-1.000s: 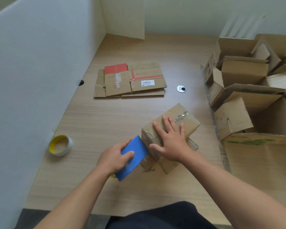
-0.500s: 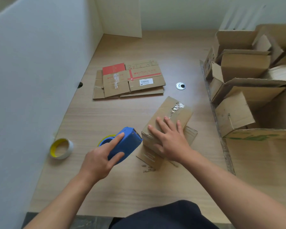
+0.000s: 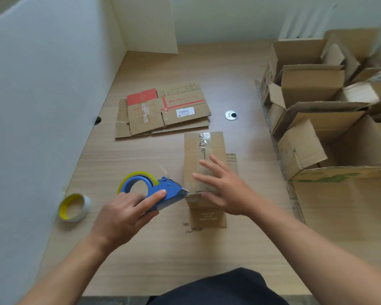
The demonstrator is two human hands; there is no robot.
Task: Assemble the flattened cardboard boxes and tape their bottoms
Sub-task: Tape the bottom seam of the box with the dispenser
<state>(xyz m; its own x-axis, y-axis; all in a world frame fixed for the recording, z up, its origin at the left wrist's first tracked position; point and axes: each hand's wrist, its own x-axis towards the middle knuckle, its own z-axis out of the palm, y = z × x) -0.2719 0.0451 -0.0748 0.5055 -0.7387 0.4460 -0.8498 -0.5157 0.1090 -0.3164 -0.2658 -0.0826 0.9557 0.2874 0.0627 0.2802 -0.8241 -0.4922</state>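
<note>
Several boxes (image 3: 312,84) blurred, cut off right

Partitioned office desk (image 3: 163,249) with cable grommet (image 3: 231,115), stacked cardboard boxes (image 3: 317,102).

Metal grommet (image 3: 231,115) set in the wooden desk (image 3: 163,249).

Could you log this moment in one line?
left hand: grips tape dispenser, nose at box edge | right hand: flat on box
</note>
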